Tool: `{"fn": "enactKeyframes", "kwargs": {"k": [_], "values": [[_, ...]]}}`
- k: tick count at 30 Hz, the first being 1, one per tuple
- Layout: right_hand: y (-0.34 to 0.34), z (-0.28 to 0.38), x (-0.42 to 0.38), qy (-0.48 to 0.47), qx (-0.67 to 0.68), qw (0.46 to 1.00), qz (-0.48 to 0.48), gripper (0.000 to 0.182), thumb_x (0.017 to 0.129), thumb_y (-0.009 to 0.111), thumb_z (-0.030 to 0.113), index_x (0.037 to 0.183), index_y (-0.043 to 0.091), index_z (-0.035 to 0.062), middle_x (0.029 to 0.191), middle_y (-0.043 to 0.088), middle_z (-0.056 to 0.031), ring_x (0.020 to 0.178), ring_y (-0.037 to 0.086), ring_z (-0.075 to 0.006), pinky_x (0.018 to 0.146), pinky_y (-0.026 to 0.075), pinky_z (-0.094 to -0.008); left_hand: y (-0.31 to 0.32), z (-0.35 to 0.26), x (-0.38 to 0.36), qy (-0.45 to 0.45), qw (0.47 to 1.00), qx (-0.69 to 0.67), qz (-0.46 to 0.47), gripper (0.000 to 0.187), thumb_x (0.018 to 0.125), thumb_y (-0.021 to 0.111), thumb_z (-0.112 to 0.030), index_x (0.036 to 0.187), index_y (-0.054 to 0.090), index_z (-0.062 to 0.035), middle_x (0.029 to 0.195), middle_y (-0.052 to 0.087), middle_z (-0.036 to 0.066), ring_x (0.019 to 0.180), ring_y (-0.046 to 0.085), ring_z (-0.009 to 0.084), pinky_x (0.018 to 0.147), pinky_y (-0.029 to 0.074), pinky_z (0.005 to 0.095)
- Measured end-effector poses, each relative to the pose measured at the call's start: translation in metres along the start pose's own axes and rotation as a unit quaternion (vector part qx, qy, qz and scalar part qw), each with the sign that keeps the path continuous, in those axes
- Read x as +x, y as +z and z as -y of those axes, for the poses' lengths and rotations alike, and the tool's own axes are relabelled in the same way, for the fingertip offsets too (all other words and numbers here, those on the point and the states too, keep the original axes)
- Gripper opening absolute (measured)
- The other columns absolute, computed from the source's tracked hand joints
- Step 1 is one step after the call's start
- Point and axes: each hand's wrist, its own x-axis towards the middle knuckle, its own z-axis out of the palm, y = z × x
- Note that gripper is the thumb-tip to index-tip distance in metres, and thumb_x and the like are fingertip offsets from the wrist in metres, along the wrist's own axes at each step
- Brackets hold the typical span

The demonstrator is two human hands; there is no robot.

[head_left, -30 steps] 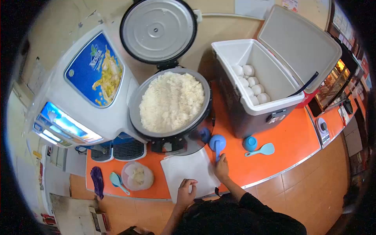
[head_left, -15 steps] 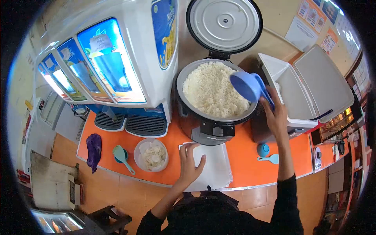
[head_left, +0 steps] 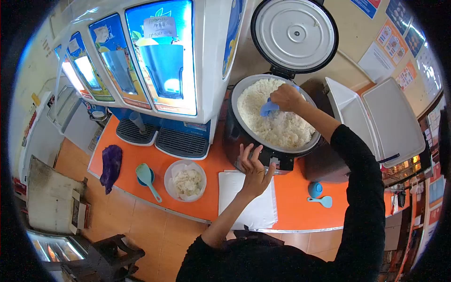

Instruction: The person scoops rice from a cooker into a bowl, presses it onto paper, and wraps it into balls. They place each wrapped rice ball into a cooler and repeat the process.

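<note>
My right hand grips a blue plastic mug, pushed down into the white cooked rice of a big rice cooker. Part of the mug is hidden by the hand and the rice. Against the cooker's front, near its latch, my left hand rests with fingers spread, holding nothing. Below that hand lies a stack of white paper sheets. To its left stands a small tub lined with paper and holding some rice.
The cooker's lid stands raised behind. A drink dispenser is at left, an opened cooler box at right. On the orange counter lie a purple cloth, a teal rice paddle, a blue cup and a light-blue paddle.
My right hand has carried the mug from the cooker's right rim down into the rice. My left hand has shifted from the paper up to the cooker's front. The view has turned somewhat.
</note>
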Motion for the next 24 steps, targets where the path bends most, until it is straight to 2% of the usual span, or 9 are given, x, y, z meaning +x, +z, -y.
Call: {"fn": "enactKeyframes", "kwargs": {"k": [4,9,12,17,19,20,21,23,24], "values": [[-0.004,0.012,-0.033,0.077,0.165,0.983,0.033,0.026,0.087,0.06,0.033,0.094,0.067,0.0084,0.081,0.068,-0.0148,0.081,0.069,-0.032,0.074,0.052,-0.045,0.004,0.001,0.003,0.002,0.999,0.018,-0.026,0.064,0.097,0.052,-0.038,0.14,0.02,-0.0029,0.142,0.011,0.019,0.138,-0.001,0.0468,0.111,0.006,0.0591],[-0.016,0.048,-0.079,0.078,0.292,0.953,-0.011,0.032,0.091,0.054,0.034,0.104,0.062,0.006,0.082,0.068,-0.0202,0.079,0.067,-0.0394,0.072,0.053,-0.0475,0.007,0.002,-0.001,0.013,0.999,0.022,-0.031,0.064,0.097,0.051,-0.04,0.139,0.02,-0.0034,0.143,0.009,0.02,0.139,-0.003,0.0466,0.11,0.006,0.0598],[-0.036,0.058,-0.11,0.153,0.384,0.91,0.048,0.034,0.092,0.053,0.037,0.107,0.061,0.0071,0.087,0.066,-0.0243,0.087,0.065,-0.0431,0.081,0.049,-0.0534,0.013,0.004,-0.001,0.013,0.998,-0.003,-0.069,0.065,0.096,0.048,-0.044,0.143,0.021,-0.0075,0.145,0.012,0.02,0.14,0.0,0.0475,0.107,0.008,0.0604],[-0.017,0.014,-0.098,0.095,0.351,0.931,0.037,0.033,0.092,0.053,0.037,0.109,0.061,0.0106,0.085,0.067,-0.0221,0.083,0.066,-0.0423,0.074,0.053,-0.0505,0.013,0.01,0.001,0.02,0.998,0.006,-0.066,0.063,0.096,0.051,-0.042,0.141,0.024,-0.0077,0.145,0.013,0.019,0.14,0.0,0.0471,0.107,0.008,0.059],[-0.027,0.003,-0.09,0.213,0.338,0.914,-0.07,0.028,0.09,0.056,0.03,0.11,0.061,0.0107,0.085,0.066,-0.0245,0.081,0.065,-0.0395,0.068,0.053,-0.0488,0.014,0.009,-0.002,0.013,0.998,0.005,-0.055,0.063,0.095,0.051,-0.042,0.141,0.024,-0.0081,0.145,0.013,0.019,0.14,0.001,0.0468,0.108,0.008,0.0577],[-0.032,0.012,-0.078,0.279,0.275,0.918,-0.069,0.032,0.089,0.055,0.028,0.112,0.058,0.0059,0.088,0.068,-0.0205,0.078,0.068,-0.0353,0.064,0.056,-0.0434,0.012,0.006,-0.001,0.014,0.998,-0.01,-0.06,0.062,0.096,0.051,-0.041,0.141,0.024,-0.0086,0.145,0.014,0.018,0.14,0.001,0.0466,0.107,0.007,0.0581],[-0.015,0.025,-0.071,0.277,0.275,0.918,-0.068,0.032,0.089,0.055,0.028,0.112,0.058,0.0059,0.088,0.068,-0.0205,0.078,0.068,-0.0353,0.064,0.056,-0.0434,0.01,0.002,-0.002,0.013,0.998,-0.01,-0.061,0.062,0.096,0.051,-0.041,0.141,0.024,-0.0086,0.145,0.014,0.018,0.14,0.001,0.0466,0.107,0.007,0.0581],[0.025,0.055,-0.048,0.154,-0.02,0.95,-0.272,0.034,0.085,0.058,0.021,0.112,0.057,0.0007,0.083,0.068,-0.0189,0.07,0.069,-0.0306,0.06,0.056,-0.0403,0.005,0.0,0.001,-0.007,0.999,-0.008,-0.031,0.063,0.095,0.056,-0.037,0.138,0.021,-0.0063,0.141,0.012,0.019,0.139,-0.003,0.046,0.111,0.004,0.0592],[0.025,0.058,-0.041,0.158,-0.006,0.951,-0.267,0.036,0.081,0.06,0.016,0.111,0.056,-0.0025,0.08,0.068,-0.0192,0.071,0.07,-0.0266,0.061,0.056,-0.0381,0.008,0.002,0.001,0.013,0.998,-0.003,-0.059,0.062,0.096,0.05,-0.041,0.142,0.022,-0.0098,0.145,0.014,0.017,0.14,0.001,0.0467,0.106,0.005,0.0614]]}}
